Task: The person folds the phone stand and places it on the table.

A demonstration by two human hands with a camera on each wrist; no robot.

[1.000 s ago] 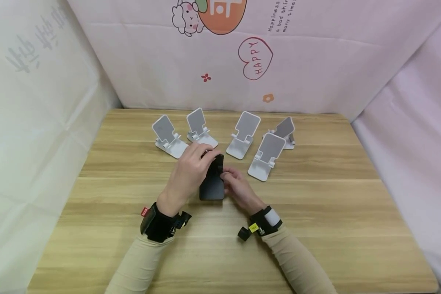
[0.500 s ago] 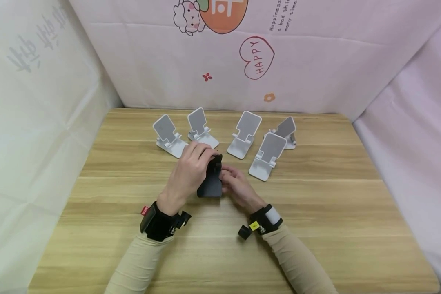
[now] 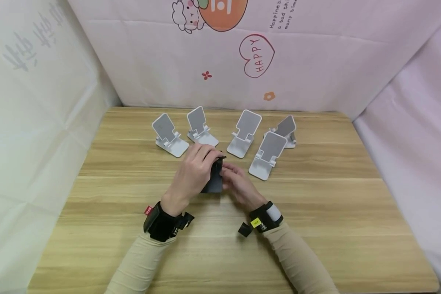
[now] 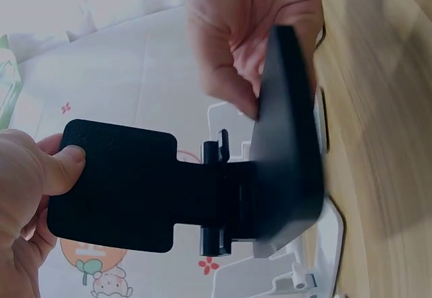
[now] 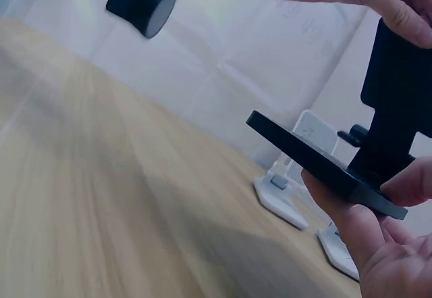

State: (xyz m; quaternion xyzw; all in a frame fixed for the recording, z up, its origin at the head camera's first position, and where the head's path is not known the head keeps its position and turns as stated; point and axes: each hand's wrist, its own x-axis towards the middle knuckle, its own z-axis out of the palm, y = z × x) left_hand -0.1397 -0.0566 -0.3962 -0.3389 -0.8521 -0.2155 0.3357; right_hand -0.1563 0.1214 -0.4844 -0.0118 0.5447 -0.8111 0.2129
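A black folding phone stand [image 3: 214,182] is held between both hands near the middle of the table. My left hand [image 3: 192,173] pinches the outer end of its upper plate [image 4: 118,183], thumb on the face. In the right wrist view, my right hand [image 5: 398,251] grips the edge of the base [image 5: 304,153], thumb above and fingers below. The base is raised off the wood there. Between plate and base lies a hinge [image 4: 216,200], with the plate standing open at a steep angle. From the head view, the left hand hides much of the plate.
Several white phone stands with grey pads stand unfolded beyond the hands, among them a left one [image 3: 170,136], a middle one [image 3: 242,134] and a nearer right one [image 3: 267,157]. A printed cloth [image 3: 308,69] hangs behind the wooden table [image 3: 334,216].
The black stand's base has shifted away from the front edge and shows less from above. My left hand has moved slightly right over it; the right hand keeps its place. The white stands are unmoved.
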